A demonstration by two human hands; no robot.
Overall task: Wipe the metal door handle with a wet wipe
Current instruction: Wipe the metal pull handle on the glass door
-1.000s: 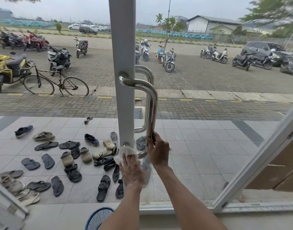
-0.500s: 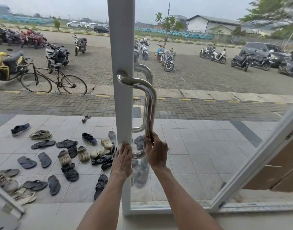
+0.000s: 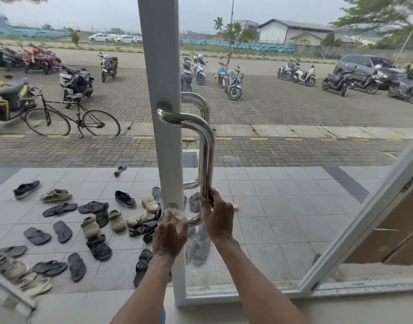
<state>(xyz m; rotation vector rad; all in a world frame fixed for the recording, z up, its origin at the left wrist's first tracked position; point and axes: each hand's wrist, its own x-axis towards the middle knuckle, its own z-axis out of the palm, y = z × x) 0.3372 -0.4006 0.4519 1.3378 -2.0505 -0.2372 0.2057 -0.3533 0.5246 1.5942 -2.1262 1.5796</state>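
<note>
Glass door (image 3: pixel 163 66): right grip (image 3: pixel 218 220) wraps handle (image 3: pixel 207 155), left grip (image 3: pixel 169 238) clutches wipe (image 3: pixel 175 212).

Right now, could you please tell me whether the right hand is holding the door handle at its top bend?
No, the right hand grips the door handle low on its upright bar, just above the bottom bend.

left hand (image 3: pixel 170 235) edged up to metal door handle (image 3: pixel 206 155) base, wet wipe (image 3: pixel 176 215) showing again

The wet wipe (image 3: pixel 176 212) lies between the left hand (image 3: pixel 169 237) and the door handle (image 3: pixel 207 155)'s lower end, the right hand (image 3: pixel 218 218) on the handle's right side, shoes (image 3: pixel 93 225) and a bicycle (image 3: pixel 72 118) behind it, leftward.
</note>
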